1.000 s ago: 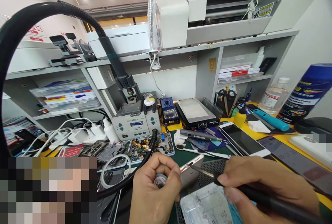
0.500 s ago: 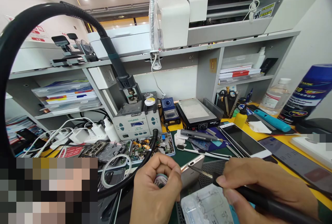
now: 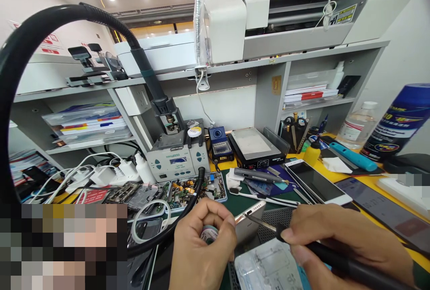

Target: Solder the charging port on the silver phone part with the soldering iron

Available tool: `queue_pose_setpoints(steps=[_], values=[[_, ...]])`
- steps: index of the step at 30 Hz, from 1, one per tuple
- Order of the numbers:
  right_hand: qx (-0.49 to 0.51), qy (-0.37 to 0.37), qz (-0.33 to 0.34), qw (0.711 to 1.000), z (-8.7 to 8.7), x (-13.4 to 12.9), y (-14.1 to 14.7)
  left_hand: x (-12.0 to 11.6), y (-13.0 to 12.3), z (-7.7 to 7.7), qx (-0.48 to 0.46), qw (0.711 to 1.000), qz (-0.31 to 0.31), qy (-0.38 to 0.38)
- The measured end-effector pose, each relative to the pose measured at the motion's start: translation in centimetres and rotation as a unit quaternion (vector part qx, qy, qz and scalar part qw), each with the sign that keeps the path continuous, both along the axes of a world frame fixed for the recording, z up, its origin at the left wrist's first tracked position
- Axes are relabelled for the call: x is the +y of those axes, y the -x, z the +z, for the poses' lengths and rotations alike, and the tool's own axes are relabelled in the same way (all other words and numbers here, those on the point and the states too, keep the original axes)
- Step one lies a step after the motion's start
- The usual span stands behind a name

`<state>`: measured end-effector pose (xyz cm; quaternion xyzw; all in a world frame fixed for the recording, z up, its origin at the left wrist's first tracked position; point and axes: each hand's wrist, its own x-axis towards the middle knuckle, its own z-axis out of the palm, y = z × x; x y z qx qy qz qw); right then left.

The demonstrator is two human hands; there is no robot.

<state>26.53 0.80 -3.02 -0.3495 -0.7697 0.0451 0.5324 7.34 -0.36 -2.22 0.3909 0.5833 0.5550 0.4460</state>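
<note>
My right hand (image 3: 349, 240) grips a soldering iron (image 3: 346, 258) by its black handle. The iron's thin metal tip touches or nearly touches the charging-port end of a phone (image 3: 251, 222), which stands tilted with that end up. Closed in a curl, my left hand (image 3: 204, 240) has a small round solder spool (image 3: 208, 234) in its palm. Its thumb and forefinger pinch at the phone's edge; what is between the fingertips is too small to make out. Below the phone lies a worn, pale flat block (image 3: 268, 265), partly behind my right hand.
A black hose (image 3: 161, 236) curves past my left hand from the rework station (image 3: 178, 164). A tray of circuit boards (image 3: 215, 187) sits behind it. A white phone (image 3: 319, 182), a grey pen-like tool (image 3: 258, 175) and a yellow bottle (image 3: 311, 153) lie or stand at the right.
Almost nothing differs. Both hands, the soldering iron and the phone keep their places, with only a very slight shift of the view.
</note>
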Motion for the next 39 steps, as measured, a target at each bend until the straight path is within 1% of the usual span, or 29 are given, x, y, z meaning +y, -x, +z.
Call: queue_pose_setpoints(steps=[5, 8, 13, 17, 19, 22, 27, 32, 36, 39], values=[[0.007, 0.002, -0.002, 1.000, 0.2, 0.1, 0.0, 0.0, 0.0, 0.0, -0.006, 1.000, -0.001, -0.008], [-0.010, 0.006, -0.006, 1.000, 0.1, 0.2, -0.2, 0.0, 0.0, 0.0, -0.006, 1.000, -0.001, -0.005], [-0.008, -0.002, -0.014, 1.000, -0.1, 0.0, 0.0, -0.1, 0.0, 0.0, -0.006, 1.000, -0.006, -0.006], [0.013, -0.066, -0.012, 0.998, 0.1, 0.1, 0.5, -0.1, 0.0, -0.1, -0.002, 1.000, -0.002, -0.007], [0.004, -0.081, -0.001, 0.997, 0.1, 0.2, 0.6, -0.1, 0.0, -0.1, -0.001, 1.000, -0.001, -0.004], [-0.013, -0.072, 0.009, 0.997, -0.2, 0.2, 0.5, -0.1, -0.1, 0.0, 0.000, 1.000, 0.001, -0.003], [0.000, -0.059, 0.014, 0.998, -0.8, 0.1, 0.4, 0.0, -0.1, 0.0, 0.000, 1.000, 0.003, -0.002], [-0.037, -0.077, 0.026, 0.996, -0.9, 0.2, -0.2, 0.0, 0.0, -0.1, 0.009, 1.000, 0.003, -0.010], [-0.002, -0.062, 0.009, 0.998, -0.8, 0.3, -0.5, 0.0, -0.1, -0.1, 0.001, 1.000, 0.002, -0.010], [0.001, -0.058, 0.013, 0.998, -0.8, 0.3, -0.3, 0.0, -0.1, -0.2, 0.000, 1.000, 0.003, -0.012]])
